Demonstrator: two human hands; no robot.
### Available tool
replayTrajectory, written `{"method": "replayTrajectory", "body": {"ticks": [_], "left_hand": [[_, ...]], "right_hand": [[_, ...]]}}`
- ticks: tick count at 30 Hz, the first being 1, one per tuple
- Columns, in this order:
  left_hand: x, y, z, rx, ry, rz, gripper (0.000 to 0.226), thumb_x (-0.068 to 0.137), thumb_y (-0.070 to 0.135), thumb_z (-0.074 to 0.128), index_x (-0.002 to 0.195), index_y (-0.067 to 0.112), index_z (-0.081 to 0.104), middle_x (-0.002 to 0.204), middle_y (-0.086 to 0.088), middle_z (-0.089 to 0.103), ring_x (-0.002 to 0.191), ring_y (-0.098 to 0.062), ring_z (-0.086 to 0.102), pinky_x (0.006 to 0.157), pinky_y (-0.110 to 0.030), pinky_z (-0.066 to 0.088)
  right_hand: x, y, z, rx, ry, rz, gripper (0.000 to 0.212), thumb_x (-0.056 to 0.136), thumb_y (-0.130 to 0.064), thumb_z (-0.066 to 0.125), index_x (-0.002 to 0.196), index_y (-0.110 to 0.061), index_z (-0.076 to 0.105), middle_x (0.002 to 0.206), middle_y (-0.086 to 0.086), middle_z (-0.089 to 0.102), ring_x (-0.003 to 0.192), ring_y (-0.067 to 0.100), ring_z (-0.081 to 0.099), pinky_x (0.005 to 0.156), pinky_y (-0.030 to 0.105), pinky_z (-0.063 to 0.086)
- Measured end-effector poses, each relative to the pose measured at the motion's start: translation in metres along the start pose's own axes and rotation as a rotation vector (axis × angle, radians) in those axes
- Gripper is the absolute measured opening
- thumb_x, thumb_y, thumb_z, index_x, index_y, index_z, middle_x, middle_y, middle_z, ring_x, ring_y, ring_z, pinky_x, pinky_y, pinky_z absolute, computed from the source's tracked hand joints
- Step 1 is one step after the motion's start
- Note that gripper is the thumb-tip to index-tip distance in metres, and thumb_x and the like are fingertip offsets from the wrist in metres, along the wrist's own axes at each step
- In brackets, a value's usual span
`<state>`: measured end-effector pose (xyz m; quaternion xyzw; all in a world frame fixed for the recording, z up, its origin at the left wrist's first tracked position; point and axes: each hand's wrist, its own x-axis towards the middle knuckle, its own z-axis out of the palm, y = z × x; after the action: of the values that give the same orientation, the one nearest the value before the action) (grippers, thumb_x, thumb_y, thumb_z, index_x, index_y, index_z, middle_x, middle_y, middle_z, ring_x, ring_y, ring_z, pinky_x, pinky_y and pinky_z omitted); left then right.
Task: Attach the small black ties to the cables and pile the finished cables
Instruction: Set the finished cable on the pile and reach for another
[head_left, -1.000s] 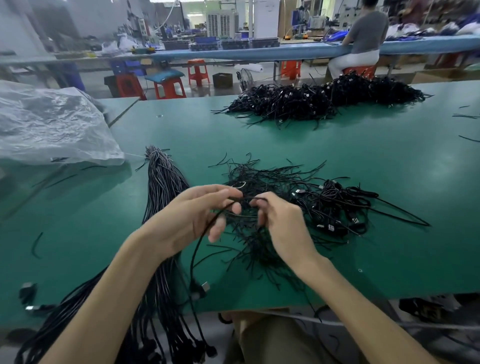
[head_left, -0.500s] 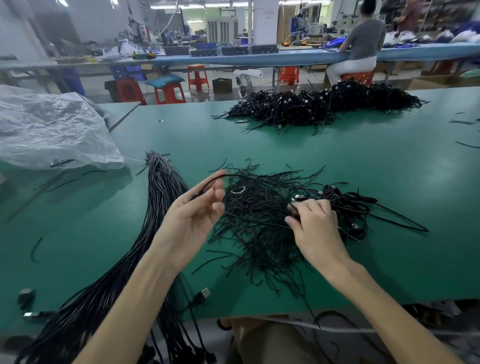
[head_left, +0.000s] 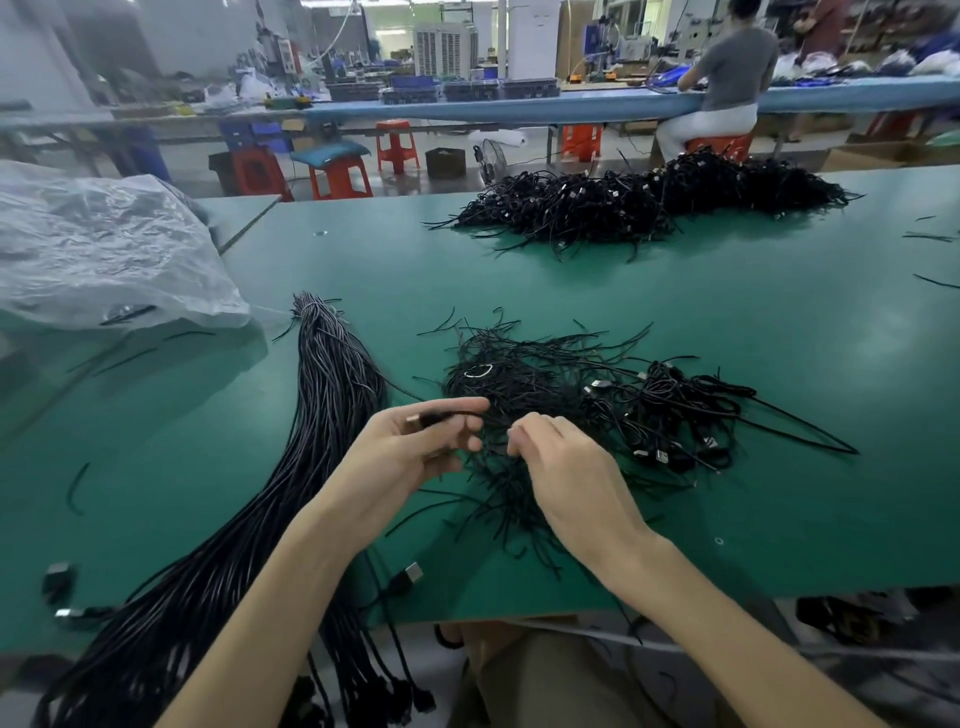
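Note:
My left hand (head_left: 415, 447) holds a black cable (head_left: 441, 415) by its plug end between thumb and fingers, just left of the loose heap of small black ties (head_left: 514, 389). My right hand (head_left: 561, 467) hovers over the near edge of that heap with its fingers curled down into the ties; what it pinches is hidden. A few tied cables (head_left: 670, 415) lie tangled to the right of the ties. A long bundle of untied cables (head_left: 332, 395) runs from mid-table down past the front edge on the left.
A large pile of finished cables (head_left: 639, 202) sits at the far side of the green table (head_left: 779, 322). A crumpled clear plastic bag (head_left: 104, 249) lies at the left. A loose plug (head_left: 410, 574) rests near the front edge. A person sits at a bench beyond.
My right hand has drawn back from the tied cables on the right to the near side of the tie heap. My left hand has lowered and now holds a cable's plug end.

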<state>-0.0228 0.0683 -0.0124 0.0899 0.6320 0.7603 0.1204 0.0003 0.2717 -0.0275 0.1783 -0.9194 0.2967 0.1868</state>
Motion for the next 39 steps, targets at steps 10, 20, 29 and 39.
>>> {"method": "replayTrajectory", "body": {"ticks": [10, 20, 29, 39], "left_hand": [[0.004, -0.009, 0.017, -0.288, -0.092, 0.031, 0.045, 0.110, 0.038, 0.040, 0.133, 0.013, 0.068, 0.142, -0.011, 0.062, 0.133, -0.027, 0.058, 0.107, -0.039, 0.050], [-0.003, 0.016, 0.024, -0.320, -0.137, 0.082, 0.033, 0.103, 0.046, 0.049, 0.092, 0.016, 0.055, 0.078, 0.005, 0.035, 0.065, -0.012, 0.030, 0.061, -0.023, 0.035], [0.001, 0.016, 0.041, -0.213, 0.014, 0.047, 0.040, 0.105, 0.046, 0.044, 0.089, 0.012, 0.056, 0.070, 0.003, 0.036, 0.058, -0.012, 0.026, 0.051, -0.022, 0.029], [0.007, 0.010, 0.039, -0.035, 0.140, -0.225, 0.034, 0.111, 0.030, 0.041, 0.104, 0.002, 0.059, 0.070, 0.003, 0.044, 0.058, -0.010, 0.033, 0.051, -0.022, 0.030]], "right_hand": [[0.000, -0.023, 0.023, 0.106, -0.183, -0.014, 0.026, 0.110, -0.030, 0.038, 0.090, -0.018, 0.049, 0.086, 0.004, 0.067, 0.075, 0.031, 0.061, 0.065, 0.046, 0.046], [-0.003, -0.002, 0.015, 0.560, -0.218, 0.128, 0.063, 0.100, -0.064, 0.044, 0.064, -0.012, 0.048, 0.054, -0.005, 0.044, 0.051, 0.014, 0.035, 0.052, 0.042, 0.033], [-0.013, -0.007, 0.020, 0.544, -0.279, 0.132, 0.060, 0.104, -0.055, 0.044, 0.062, -0.012, 0.049, 0.052, 0.001, 0.045, 0.047, 0.018, 0.035, 0.050, 0.044, 0.034], [-0.018, -0.008, 0.025, 0.297, -0.387, 0.035, 0.050, 0.105, -0.049, 0.049, 0.061, -0.026, 0.042, 0.053, -0.003, 0.046, 0.044, 0.015, 0.035, 0.049, 0.029, 0.028]]}}
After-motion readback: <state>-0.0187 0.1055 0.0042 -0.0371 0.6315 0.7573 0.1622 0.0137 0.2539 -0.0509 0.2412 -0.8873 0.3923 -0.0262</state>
